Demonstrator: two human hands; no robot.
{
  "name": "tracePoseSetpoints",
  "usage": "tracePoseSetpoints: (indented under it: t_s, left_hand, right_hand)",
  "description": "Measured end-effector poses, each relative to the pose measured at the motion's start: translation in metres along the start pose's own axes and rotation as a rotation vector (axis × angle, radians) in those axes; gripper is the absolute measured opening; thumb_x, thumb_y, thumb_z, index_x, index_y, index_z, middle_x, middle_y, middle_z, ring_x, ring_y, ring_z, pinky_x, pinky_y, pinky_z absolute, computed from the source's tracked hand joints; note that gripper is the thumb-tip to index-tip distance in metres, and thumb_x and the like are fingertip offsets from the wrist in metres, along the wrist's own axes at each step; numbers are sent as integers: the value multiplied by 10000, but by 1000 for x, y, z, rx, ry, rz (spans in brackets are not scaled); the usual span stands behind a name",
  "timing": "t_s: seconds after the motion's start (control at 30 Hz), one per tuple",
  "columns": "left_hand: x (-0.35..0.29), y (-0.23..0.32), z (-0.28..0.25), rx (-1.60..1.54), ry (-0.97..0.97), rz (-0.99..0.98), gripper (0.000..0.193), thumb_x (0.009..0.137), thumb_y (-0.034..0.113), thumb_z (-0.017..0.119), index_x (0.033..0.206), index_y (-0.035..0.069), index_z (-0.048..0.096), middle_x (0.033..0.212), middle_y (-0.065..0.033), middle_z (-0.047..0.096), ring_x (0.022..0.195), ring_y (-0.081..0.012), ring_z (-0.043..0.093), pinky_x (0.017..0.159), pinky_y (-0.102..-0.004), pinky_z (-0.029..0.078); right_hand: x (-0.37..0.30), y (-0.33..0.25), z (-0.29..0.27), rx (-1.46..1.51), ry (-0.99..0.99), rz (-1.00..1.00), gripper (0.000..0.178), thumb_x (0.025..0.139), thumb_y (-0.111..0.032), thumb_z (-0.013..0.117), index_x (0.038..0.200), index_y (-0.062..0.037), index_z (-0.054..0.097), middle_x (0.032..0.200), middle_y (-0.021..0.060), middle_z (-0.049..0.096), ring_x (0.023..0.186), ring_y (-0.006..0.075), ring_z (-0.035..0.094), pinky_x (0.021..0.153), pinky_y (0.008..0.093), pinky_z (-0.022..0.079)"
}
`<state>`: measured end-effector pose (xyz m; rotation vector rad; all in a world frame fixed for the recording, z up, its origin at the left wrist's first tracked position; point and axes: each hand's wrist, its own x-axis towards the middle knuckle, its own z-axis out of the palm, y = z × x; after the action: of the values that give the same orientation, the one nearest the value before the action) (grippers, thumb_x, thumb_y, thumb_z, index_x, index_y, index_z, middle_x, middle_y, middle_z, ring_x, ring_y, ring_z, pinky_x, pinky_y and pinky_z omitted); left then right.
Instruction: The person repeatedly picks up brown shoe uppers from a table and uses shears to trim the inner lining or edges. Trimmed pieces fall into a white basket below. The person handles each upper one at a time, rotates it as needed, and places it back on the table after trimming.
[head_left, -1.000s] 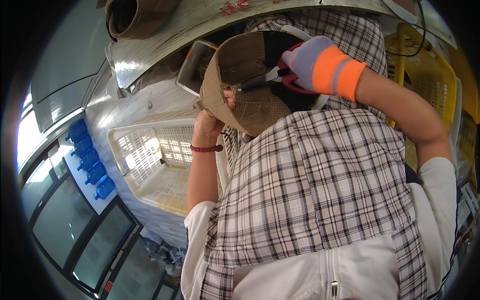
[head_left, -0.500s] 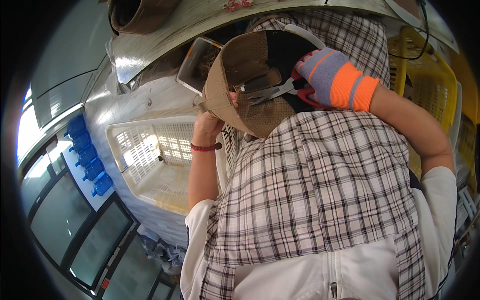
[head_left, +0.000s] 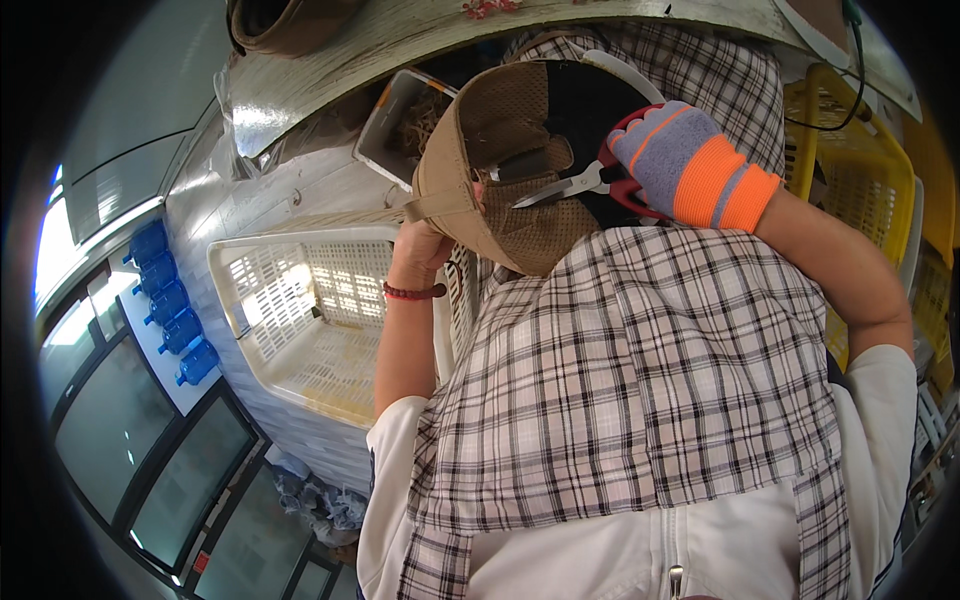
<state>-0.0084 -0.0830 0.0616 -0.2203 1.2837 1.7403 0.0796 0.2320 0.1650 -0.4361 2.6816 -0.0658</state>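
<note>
On my lap stands a tan, dotted fabric piece (head_left: 510,110), rounded and hollow like a bag, with a black section inside and a tab on its left side. My left hand (head_left: 424,246), bare, with a red bead bracelet at the wrist, grips its left wall; some fingertips show inside and the rest are hidden. In a grey and orange knit glove, my right hand (head_left: 672,150) is closed around the red handles of scissors (head_left: 572,186). Their blades look nearly together and point left into the hollow, over the dotted lining.
A white plastic basket (head_left: 300,385) stands on the floor at my left. Beyond the fabric piece is a small bin (head_left: 375,150) with scraps. A table edge (head_left: 420,65) runs across the far side, bearing a brown rounded item (head_left: 285,25). At right is a yellow basket (head_left: 865,160).
The scissors and my right hand have drawn back slightly to the right, and the blades, slightly apart before, have come closer together. My left hand keeps its hold on the fabric piece.
</note>
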Motion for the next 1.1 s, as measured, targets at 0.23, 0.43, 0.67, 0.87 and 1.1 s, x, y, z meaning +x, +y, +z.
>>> tracePoseSetpoints:
  t_s: [0.23,0.43,0.67,0.87,1.1]
  left_hand:
    - [2,-5,-4,-19,10,26,284,804,-24,718,1072,12,634,989,-46,660,882,-142,635,798,-271,524]
    - [3,-1,0,0,7,19,232,795,-40,701,1015,12,653,967,-28,654,892,-132,618,825,-253,503]
    - [5,-8,-14,-59,-25,34,481,840,-72,662,1296,-4,524,1184,-116,635,1045,-200,650,910,-347,558]
    - [-1,-2,1,-17,16,29,251,789,-43,705,1030,12,662,982,-38,660,905,-147,622,840,-257,505]
    - [4,-10,-8,0,-22,54,331,832,7,681,1157,-35,631,1057,-122,683,923,-188,667,825,-320,568]
  right_hand:
    - [-4,1,3,209,-163,151,393,743,-286,759,1040,-49,658,761,99,680,723,244,688,631,344,556]
    - [-4,4,11,149,39,-11,360,805,-302,728,1118,-136,667,817,59,691,758,211,694,640,344,567]
    - [-1,6,6,-50,107,41,351,789,-286,740,1097,-133,670,794,48,687,730,203,686,627,338,555]
    - [-2,2,10,55,-38,13,353,782,-347,739,1006,-86,658,771,61,689,715,228,694,578,347,547]
    - [-8,9,6,464,61,277,435,789,-379,735,1080,-66,651,854,92,692,817,261,685,697,364,551]
